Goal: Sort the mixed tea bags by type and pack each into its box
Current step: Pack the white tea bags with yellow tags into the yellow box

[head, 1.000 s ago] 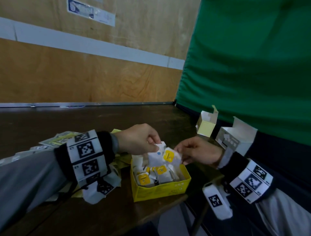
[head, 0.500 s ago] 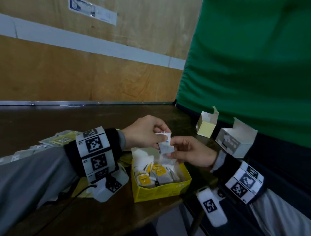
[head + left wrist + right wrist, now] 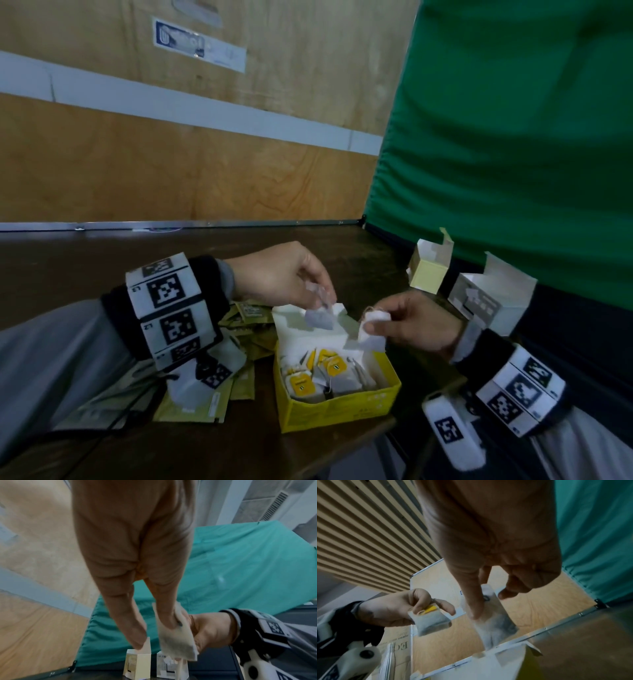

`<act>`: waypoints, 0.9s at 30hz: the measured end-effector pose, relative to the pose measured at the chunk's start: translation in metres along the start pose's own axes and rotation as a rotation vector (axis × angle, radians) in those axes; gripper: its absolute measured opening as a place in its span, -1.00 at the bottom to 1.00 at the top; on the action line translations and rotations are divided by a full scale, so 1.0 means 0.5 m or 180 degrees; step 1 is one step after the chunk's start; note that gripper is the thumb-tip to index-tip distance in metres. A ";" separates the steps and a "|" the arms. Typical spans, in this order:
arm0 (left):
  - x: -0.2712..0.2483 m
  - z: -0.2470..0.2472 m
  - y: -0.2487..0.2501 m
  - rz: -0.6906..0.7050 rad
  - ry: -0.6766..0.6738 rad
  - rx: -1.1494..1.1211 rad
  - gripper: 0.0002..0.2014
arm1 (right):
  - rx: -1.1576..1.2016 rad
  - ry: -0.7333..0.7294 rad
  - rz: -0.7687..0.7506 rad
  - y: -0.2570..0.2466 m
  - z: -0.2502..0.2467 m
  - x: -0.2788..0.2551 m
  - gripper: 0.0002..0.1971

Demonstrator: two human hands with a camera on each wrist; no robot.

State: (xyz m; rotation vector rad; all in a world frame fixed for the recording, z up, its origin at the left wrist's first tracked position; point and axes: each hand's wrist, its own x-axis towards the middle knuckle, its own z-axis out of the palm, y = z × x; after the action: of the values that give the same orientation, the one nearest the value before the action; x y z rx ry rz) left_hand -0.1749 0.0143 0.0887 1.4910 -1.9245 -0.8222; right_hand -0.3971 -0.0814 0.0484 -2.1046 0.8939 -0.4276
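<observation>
An open yellow box at the table's front edge holds several white tea bags with yellow tags. Just above its back flap, my left hand pinches a white tea bag that hangs from its fingertips. In the right wrist view this bag shows a yellow tag. My right hand, a short gap to the right, pinches a second white tea bag, also seen blurred under its thumb. In the left wrist view my left hand holds its bag.
A pile of olive-green sachets lies left of the yellow box, partly under my left wrist. Two open boxes stand at the back right: a pale yellow one and a white-grey one. A green curtain bounds the right side.
Half a second ago both hands met on bags held together above the box. They have drawn apart, each holding one bag.
</observation>
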 end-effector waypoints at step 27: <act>-0.006 0.025 0.035 -0.0281 -0.0192 0.1612 -0.65 | -0.1611 -0.0538 -0.0213 -0.052 -0.025 0.006 -0.84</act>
State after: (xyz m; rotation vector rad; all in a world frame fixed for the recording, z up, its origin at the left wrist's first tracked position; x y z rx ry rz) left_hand -0.1945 0.0221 0.0933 1.8667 -2.2357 -0.4310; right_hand -0.3901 -0.0791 0.0767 -2.5895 0.9002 -0.0512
